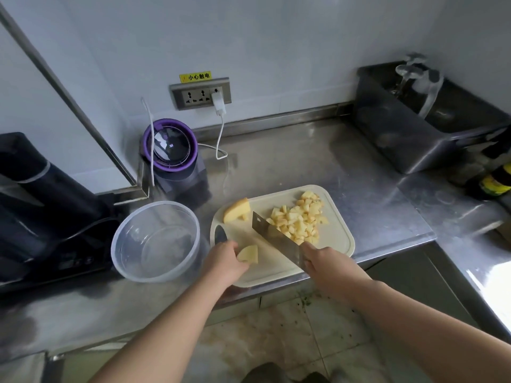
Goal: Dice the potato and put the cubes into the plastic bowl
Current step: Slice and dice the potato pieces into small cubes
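A cream cutting board (338, 239) lies on the steel counter. A heap of potato cubes (300, 218) sits on its far right part. A larger potato chunk (237, 210) lies at the board's far left corner. My left hand (225, 262) holds a potato slab (249, 254) on the board's near left. My right hand (325, 265) grips the handle of a cleaver (275, 234), whose blade slants across the board beside the cubes. The clear plastic bowl (156, 241) stands left of the board with nothing in it.
A purple-rimmed blender (171, 147) and its white cable stand behind the bowl. A black appliance (41, 205) fills the left. A steel sink (431, 117) sits at the far right, with dark bottles (495, 181) at the right edge. The counter's front edge runs under the board.
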`<act>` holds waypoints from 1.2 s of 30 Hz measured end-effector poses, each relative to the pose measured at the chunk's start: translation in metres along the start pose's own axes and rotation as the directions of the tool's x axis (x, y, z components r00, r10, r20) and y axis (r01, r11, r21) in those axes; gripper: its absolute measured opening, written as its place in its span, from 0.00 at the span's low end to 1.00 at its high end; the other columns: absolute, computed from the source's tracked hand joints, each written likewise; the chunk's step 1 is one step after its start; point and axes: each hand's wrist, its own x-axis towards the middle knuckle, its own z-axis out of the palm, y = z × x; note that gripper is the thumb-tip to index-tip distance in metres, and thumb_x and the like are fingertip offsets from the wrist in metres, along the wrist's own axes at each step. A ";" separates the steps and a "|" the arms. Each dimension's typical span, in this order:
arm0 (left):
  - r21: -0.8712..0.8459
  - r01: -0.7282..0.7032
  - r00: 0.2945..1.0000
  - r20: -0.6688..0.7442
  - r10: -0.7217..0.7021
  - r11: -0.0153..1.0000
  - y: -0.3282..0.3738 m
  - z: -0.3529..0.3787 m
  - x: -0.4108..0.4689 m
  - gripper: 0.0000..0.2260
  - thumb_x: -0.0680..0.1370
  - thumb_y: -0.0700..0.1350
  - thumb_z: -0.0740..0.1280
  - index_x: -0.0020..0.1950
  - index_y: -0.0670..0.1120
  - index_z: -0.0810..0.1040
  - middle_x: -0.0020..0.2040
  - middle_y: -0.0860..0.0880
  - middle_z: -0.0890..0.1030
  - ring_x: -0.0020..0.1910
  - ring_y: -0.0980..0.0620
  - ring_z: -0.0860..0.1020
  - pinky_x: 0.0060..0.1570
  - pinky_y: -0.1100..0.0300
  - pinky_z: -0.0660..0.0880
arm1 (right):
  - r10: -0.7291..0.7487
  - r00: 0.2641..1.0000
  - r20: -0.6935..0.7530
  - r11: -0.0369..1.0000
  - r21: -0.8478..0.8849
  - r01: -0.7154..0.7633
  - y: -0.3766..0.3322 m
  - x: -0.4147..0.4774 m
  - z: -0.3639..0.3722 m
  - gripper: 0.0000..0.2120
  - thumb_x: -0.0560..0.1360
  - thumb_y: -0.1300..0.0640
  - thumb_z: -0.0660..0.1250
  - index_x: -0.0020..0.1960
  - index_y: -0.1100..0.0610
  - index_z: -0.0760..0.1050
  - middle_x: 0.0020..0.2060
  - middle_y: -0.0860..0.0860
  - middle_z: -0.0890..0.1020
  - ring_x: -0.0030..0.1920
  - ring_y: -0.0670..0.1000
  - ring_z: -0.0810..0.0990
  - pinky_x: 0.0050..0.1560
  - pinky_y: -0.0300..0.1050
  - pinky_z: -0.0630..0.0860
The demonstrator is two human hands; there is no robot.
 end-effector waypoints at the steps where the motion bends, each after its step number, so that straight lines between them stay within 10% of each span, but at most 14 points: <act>1: 0.044 -0.036 0.999 0.017 0.035 0.998 0.000 -0.001 -0.001 0.18 0.73 0.48 0.70 0.62 0.47 0.75 0.55 0.49 0.80 0.52 0.48 0.78 0.51 0.53 0.78 | 0.005 1.000 0.002 1.000 -0.002 -0.005 0.000 -0.002 0.001 0.07 0.80 0.63 0.54 0.53 0.51 0.61 0.36 0.53 0.76 0.32 0.54 0.73 0.31 0.48 0.69; 4: 0.127 -0.092 0.995 0.036 0.088 0.988 0.006 -0.001 -0.003 0.22 0.75 0.47 0.70 0.67 0.49 0.72 0.61 0.49 0.77 0.56 0.49 0.78 0.48 0.60 0.75 | 0.016 1.000 -0.009 1.000 -0.010 -0.017 -0.003 -0.006 0.005 0.07 0.80 0.63 0.54 0.55 0.53 0.62 0.33 0.51 0.72 0.30 0.53 0.71 0.29 0.46 0.66; 8: -0.169 0.109 0.987 0.132 -0.087 0.980 0.011 0.007 -0.006 0.23 0.74 0.48 0.70 0.68 0.47 0.72 0.55 0.49 0.81 0.50 0.49 0.81 0.48 0.56 0.79 | 0.032 0.999 -0.015 0.999 0.001 -0.032 -0.009 -0.011 0.012 0.07 0.80 0.62 0.54 0.52 0.51 0.58 0.33 0.51 0.71 0.31 0.53 0.71 0.27 0.44 0.64; 12: -0.672 0.375 0.923 0.335 -0.190 0.638 0.022 0.011 -0.012 0.24 0.77 0.36 0.65 0.72 0.40 0.65 0.49 0.43 0.81 0.41 0.49 0.83 0.42 0.55 0.82 | 0.055 0.998 -0.019 0.998 -0.007 -0.055 -0.014 -0.015 0.018 0.12 0.78 0.66 0.54 0.59 0.55 0.62 0.32 0.50 0.68 0.29 0.50 0.67 0.25 0.43 0.60; 16: -0.769 0.440 0.898 0.385 -0.214 0.464 0.031 0.009 -0.015 0.25 0.79 0.31 0.60 0.75 0.40 0.59 0.52 0.38 0.80 0.40 0.47 0.82 0.31 0.58 0.80 | 0.066 0.998 -0.024 0.997 -0.039 -0.067 -0.020 -0.015 0.028 0.19 0.77 0.67 0.56 0.65 0.56 0.59 0.32 0.50 0.68 0.28 0.49 0.67 0.25 0.42 0.61; 25: -0.540 0.287 0.958 0.168 -0.233 0.791 0.029 0.016 -0.003 0.11 0.79 0.38 0.63 0.62 0.41 0.72 0.46 0.42 0.84 0.41 0.46 0.84 0.43 0.54 0.82 | 0.005 1.000 -0.014 0.999 -0.039 -0.006 -0.043 -0.001 0.026 0.23 0.75 0.70 0.55 0.67 0.56 0.60 0.33 0.51 0.69 0.34 0.54 0.73 0.30 0.46 0.68; 30: -0.147 0.084 0.992 0.111 -0.068 0.986 0.024 0.009 -0.004 0.20 0.78 0.46 0.66 0.68 0.46 0.66 0.56 0.45 0.79 0.52 0.44 0.80 0.50 0.53 0.79 | 0.057 0.996 -0.063 0.998 -0.034 -0.059 -0.034 -0.006 0.023 0.23 0.75 0.70 0.56 0.67 0.56 0.59 0.34 0.50 0.70 0.29 0.51 0.69 0.27 0.44 0.64; 36: 0.135 -0.142 0.987 0.101 0.129 0.981 0.025 0.008 0.001 0.18 0.78 0.46 0.68 0.66 0.49 0.68 0.59 0.48 0.79 0.55 0.47 0.79 0.57 0.53 0.76 | 0.057 0.997 -0.045 0.997 -0.054 -0.060 -0.027 -0.019 0.026 0.20 0.74 0.71 0.55 0.63 0.56 0.62 0.34 0.50 0.68 0.28 0.50 0.67 0.25 0.43 0.60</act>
